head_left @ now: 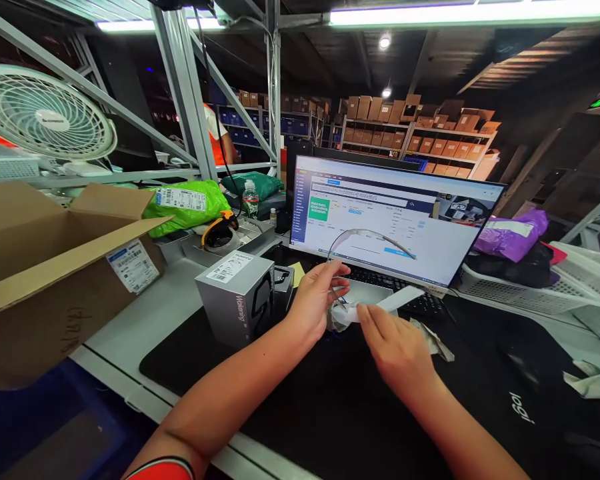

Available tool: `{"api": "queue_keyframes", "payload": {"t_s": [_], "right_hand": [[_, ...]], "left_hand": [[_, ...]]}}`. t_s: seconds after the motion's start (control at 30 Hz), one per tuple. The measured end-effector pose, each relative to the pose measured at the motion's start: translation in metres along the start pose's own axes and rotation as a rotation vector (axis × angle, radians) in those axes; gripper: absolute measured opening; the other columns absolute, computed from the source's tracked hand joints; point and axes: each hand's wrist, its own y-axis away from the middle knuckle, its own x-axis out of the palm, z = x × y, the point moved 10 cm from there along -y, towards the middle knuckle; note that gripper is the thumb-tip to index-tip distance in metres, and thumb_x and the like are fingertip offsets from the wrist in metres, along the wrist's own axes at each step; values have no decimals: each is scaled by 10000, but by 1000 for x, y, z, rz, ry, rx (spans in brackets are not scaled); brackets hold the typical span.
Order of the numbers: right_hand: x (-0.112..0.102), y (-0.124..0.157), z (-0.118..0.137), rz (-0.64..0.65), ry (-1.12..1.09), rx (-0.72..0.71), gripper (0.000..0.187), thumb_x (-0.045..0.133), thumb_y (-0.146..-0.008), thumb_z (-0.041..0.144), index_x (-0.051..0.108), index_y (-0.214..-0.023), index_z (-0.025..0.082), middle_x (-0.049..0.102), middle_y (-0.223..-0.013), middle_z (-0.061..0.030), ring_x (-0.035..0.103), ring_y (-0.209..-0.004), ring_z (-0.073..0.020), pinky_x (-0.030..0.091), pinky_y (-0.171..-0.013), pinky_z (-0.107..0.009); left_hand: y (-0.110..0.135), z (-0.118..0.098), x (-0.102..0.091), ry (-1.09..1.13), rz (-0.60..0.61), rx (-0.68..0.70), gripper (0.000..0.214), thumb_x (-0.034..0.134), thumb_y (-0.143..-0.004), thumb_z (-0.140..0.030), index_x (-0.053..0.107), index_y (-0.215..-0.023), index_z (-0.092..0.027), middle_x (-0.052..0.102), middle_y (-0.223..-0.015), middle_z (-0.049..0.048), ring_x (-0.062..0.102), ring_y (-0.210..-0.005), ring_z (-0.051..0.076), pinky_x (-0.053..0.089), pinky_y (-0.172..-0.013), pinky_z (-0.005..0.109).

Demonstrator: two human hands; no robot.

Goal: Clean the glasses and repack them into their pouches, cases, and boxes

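My left hand (316, 297) is closed on a thin, curved, cable-like band (363, 231), which arcs up in front of the monitor. Its lower end runs down to a small bundle in clear wrap (339, 315) that I cannot make out fully. Just to the right, my right hand (400, 343) pinches a flat white strip (400, 300) against this bundle. A grey printed box (223, 300) with a white label stands left of my left hand, and a smaller grey box (283, 285) sits behind it, partly hidden.
An open cardboard carton (80, 293) stands at the left. The monitor (380, 220) rises behind my hands, with a keyboard (425, 303) below. Torn wrapping (435, 339) and a dark mouse (520, 367) lie right on the black mat (300, 413). A white basket (505, 290) holds a purple parcel (515, 233).
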Motion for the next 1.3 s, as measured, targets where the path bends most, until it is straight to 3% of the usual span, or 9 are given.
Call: {"api": "queue_keyframes", "payload": {"t_s": [0.2, 0.43, 0.6, 0.7, 0.77, 0.9, 1.03, 1.17, 1.3], "right_hand": [[-1, -1, -22, 11, -83, -50, 231, 438, -971, 11, 662, -1023, 38, 701, -879, -147, 635, -729, -212, 532, -632, -344], [20, 2, -15, 101, -267, -51, 269, 430, -980, 64, 688, -1027, 122, 711, -1093, -154, 665, -899, -237, 592, -770, -386], [19, 15, -77, 86, -366, 277, 558, 508, -962, 116, 410, -1493, 255, 388, -1573, -136, 607, -1189, -234, 539, -997, -413], [21, 38, -133, 34, -338, 593, 692, 522, -952, 154, 234, -1581, 180, 255, -1628, -196, 367, -1457, -323, 388, -1159, -537], [37, 50, -146, 89, -400, 702, 738, 446, -936, 96, 127, -1601, 113, 264, -1617, -235, 292, -1501, -329, 349, -1182, -554], [68, 47, -105, 279, -669, 637, 934, 378, -791, -42, -42, -1608, 127, 405, -1558, -225, 434, -1436, -248, 409, -1160, -483], [59, 32, -47, 446, -862, 424, 981, 429, -824, 7, -175, -1586, 130, 236, -1637, -222, 318, -1499, -244, 415, -1159, -453], [31, 22, -46, 334, -607, 355, 804, 460, -900, 44, 101, -1608, 163, 579, -1412, -170, 669, -1121, -237, 587, -893, -367], [23, 10, -37, 214, -241, 173, 436, 492, -946, 66, 547, -1367, 165, 702, -1015, -99, 655, -753, -205, 519, -605, -312]], "left_hand": [[0, -9, 4, -159, 72, 48, 350, 793, -705, -478, 756, -806, -145, 722, -854, 74, 619, -722, 127, 509, -690, 245], [-2, -4, 11, -263, 129, 27, 350, 828, -649, -483, 768, -730, -148, 717, -779, 57, 619, -748, 143, 499, -715, 248], [-7, -11, 5, -261, 101, 45, 357, 861, -614, -492, 770, -731, -168, 717, -783, 38, 627, -776, 149, 531, -763, 266], [-4, -10, 13, -358, 182, 35, 361, 857, -631, -495, 778, -738, -159, 732, -785, 53, 645, -774, 160, 531, -787, 275], [0, -7, 18, -399, 226, 30, 352, 852, -644, -486, 783, -750, -158, 736, -781, 60, 651, -753, 163, 528, -771, 273], [2, -10, 17, -368, 187, 97, 309, 837, -672, -449, 782, -769, -161, 741, -800, 57, 651, -743, 155, 525, -759, 261], [-2, -19, 10, -296, 113, 147, 335, 844, -656, -448, 781, -792, -149, 741, -817, 57, 638, -737, 140, 523, -783, 261], [-6, -18, 4, -198, 52, 117, 376, 842, -642, -490, 768, -774, -146, 732, -828, 53, 623, -725, 127, 521, -764, 261], [-6, -3, 2, -138, 41, 9, 411, 857, -621, -515, 755, -761, -143, 714, -795, 52, 605, -686, 117, 500, -694, 242]]}}
